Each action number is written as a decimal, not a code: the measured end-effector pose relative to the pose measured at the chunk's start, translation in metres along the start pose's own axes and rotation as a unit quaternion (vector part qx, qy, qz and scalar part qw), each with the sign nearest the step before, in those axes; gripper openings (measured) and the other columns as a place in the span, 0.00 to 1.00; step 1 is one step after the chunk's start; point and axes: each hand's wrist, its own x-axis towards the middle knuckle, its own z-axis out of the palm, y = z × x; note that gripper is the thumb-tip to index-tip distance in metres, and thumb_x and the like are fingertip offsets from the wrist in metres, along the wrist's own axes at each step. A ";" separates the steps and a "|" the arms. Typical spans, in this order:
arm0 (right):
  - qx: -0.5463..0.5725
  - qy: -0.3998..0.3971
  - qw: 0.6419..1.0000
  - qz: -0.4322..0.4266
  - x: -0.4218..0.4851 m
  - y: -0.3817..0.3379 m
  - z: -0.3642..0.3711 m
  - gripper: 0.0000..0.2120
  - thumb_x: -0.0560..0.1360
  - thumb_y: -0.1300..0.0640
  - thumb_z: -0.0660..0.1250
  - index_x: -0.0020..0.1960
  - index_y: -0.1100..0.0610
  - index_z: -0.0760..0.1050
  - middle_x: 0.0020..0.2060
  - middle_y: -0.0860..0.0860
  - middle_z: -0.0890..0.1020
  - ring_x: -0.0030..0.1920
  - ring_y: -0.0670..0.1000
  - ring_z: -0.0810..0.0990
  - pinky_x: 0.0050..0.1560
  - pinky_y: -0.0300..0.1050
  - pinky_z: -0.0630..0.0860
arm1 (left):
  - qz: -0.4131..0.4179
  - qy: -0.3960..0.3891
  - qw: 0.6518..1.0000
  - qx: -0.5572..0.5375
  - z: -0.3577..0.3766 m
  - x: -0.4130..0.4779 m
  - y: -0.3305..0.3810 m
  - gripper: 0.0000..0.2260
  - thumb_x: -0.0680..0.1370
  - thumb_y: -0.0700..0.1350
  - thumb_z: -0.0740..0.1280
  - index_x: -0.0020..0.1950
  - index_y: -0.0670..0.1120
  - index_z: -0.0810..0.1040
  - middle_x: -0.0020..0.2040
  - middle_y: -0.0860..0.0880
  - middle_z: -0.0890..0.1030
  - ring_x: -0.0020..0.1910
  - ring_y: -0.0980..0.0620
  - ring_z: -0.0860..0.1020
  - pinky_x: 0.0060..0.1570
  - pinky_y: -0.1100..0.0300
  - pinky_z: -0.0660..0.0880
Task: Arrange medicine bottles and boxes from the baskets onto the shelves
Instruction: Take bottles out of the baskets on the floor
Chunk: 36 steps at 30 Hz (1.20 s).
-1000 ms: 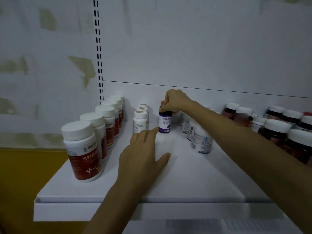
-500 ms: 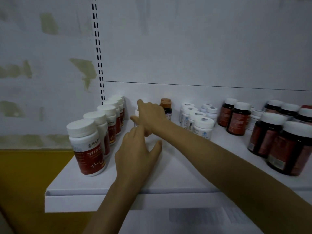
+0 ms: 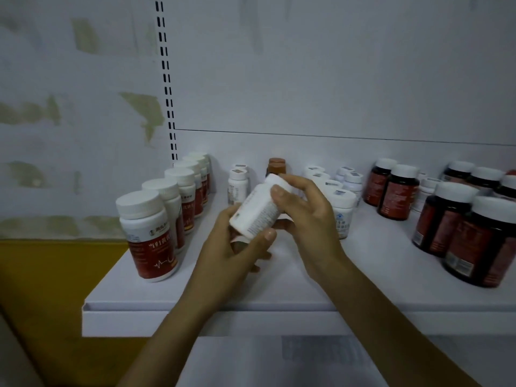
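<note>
I hold a small white bottle [image 3: 258, 210] tilted above the white shelf [image 3: 195, 305], cap pointing up and away. My left hand [image 3: 237, 247] grips its base from below. My right hand [image 3: 304, 210] holds its upper part near the cap. Behind it stand two more small white bottles [image 3: 237, 182] and a brown-capped bottle [image 3: 277, 166] at the back. A row of white bottles with red labels [image 3: 150, 233] lines the shelf's left side.
A cluster of white bottles with blue print [image 3: 340, 199] stands just right of my hands. Dark brown bottles with white caps [image 3: 458, 219] fill the right side. A slotted upright [image 3: 166, 79] runs up the back panel. Another shelf lies below.
My right hand left the purple-label bottle at the back, reached to the small white bottles and lifted one. My left hand rose off the shelf and took the bottle's base.
</note>
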 end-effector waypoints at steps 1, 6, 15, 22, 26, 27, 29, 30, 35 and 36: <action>0.022 0.017 1.000 0.004 -0.003 0.003 -0.001 0.18 0.69 0.53 0.69 0.58 0.54 0.75 0.52 0.50 0.82 0.50 0.47 0.83 0.40 0.42 0.80 | -0.013 -0.017 0.999 -0.033 -0.002 -0.002 0.002 0.25 0.68 0.54 0.67 0.64 0.54 0.69 0.53 0.51 0.82 0.41 0.54 0.83 0.35 0.66 0.77; 0.014 0.027 1.000 0.003 -0.009 0.008 0.000 0.21 0.66 0.47 0.67 0.58 0.51 0.76 0.53 0.48 0.82 0.54 0.50 0.82 0.44 0.46 0.81 | -0.060 -0.019 0.986 -0.157 -0.012 -0.003 0.003 0.18 0.69 0.55 0.65 0.57 0.54 0.75 0.47 0.50 0.85 0.43 0.51 0.84 0.36 0.65 0.77; -0.017 -0.051 0.998 0.020 -0.022 0.008 0.005 0.18 0.66 0.55 0.69 0.55 0.54 0.74 0.45 0.46 0.86 0.47 0.47 0.85 0.38 0.39 0.81 | 0.078 0.083 0.993 0.014 -0.005 -0.012 -0.004 0.23 0.67 0.40 0.75 0.56 0.52 0.69 0.55 0.59 0.75 0.54 0.61 0.77 0.44 0.65 0.78; 0.023 -0.040 0.999 0.003 -0.022 0.009 0.004 0.20 0.68 0.58 0.71 0.59 0.51 0.73 0.48 0.46 0.85 0.52 0.49 0.83 0.43 0.40 0.80 | 0.012 0.035 0.993 -0.109 -0.008 -0.009 0.002 0.22 0.65 0.54 0.68 0.58 0.52 0.72 0.54 0.55 0.80 0.49 0.58 0.82 0.40 0.65 0.78; -0.019 -0.030 0.999 0.017 -0.019 0.012 0.004 0.25 0.65 0.54 0.69 0.62 0.51 0.72 0.52 0.48 0.83 0.53 0.47 0.83 0.45 0.40 0.81 | 0.071 0.115 0.990 -0.036 -0.008 -0.010 -0.008 0.20 0.66 0.45 0.74 0.54 0.50 0.71 0.54 0.57 0.78 0.53 0.62 0.79 0.42 0.70 0.77; -0.017 -0.037 0.999 0.025 -0.019 0.012 0.004 0.24 0.65 0.53 0.69 0.61 0.51 0.73 0.51 0.47 0.84 0.52 0.47 0.83 0.44 0.41 0.81 | 0.088 0.124 0.988 -0.015 -0.007 -0.010 -0.011 0.20 0.67 0.42 0.75 0.54 0.51 0.71 0.55 0.57 0.77 0.54 0.62 0.78 0.42 0.70 0.76; 0.002 -0.051 0.998 0.035 -0.019 0.012 0.003 0.22 0.64 0.55 0.69 0.58 0.50 0.73 0.47 0.45 0.85 0.50 0.48 0.84 0.41 0.40 0.81 | 0.133 0.132 0.981 0.041 -0.006 -0.011 -0.013 0.21 0.68 0.42 0.74 0.55 0.52 0.70 0.57 0.55 0.76 0.57 0.61 0.76 0.44 0.70 0.77; 0.010 -0.052 0.998 0.035 -0.019 0.013 0.003 0.22 0.64 0.56 0.69 0.57 0.50 0.72 0.46 0.44 0.85 0.49 0.47 0.84 0.41 0.39 0.80 | 0.148 0.130 0.979 0.058 -0.005 -0.011 -0.013 0.21 0.67 0.44 0.74 0.56 0.53 0.69 0.57 0.55 0.76 0.58 0.61 0.76 0.45 0.70 0.77; 0.021 -0.028 0.999 0.015 -0.017 0.016 0.000 0.27 0.61 0.59 0.70 0.59 0.48 0.71 0.49 0.44 0.84 0.53 0.47 0.83 0.44 0.39 0.80 | 0.079 0.078 0.993 -0.039 -0.007 -0.008 -0.007 0.22 0.68 0.51 0.72 0.59 0.54 0.69 0.56 0.61 0.76 0.56 0.61 0.77 0.46 0.68 0.77; 0.013 -0.027 1.000 0.010 -0.017 0.016 0.000 0.27 0.61 0.59 0.70 0.59 0.48 0.71 0.49 0.44 0.84 0.53 0.46 0.83 0.44 0.39 0.80 | 0.073 0.080 0.993 -0.037 -0.008 -0.008 -0.007 0.22 0.68 0.52 0.70 0.60 0.54 0.70 0.56 0.61 0.76 0.56 0.61 0.77 0.46 0.68 0.77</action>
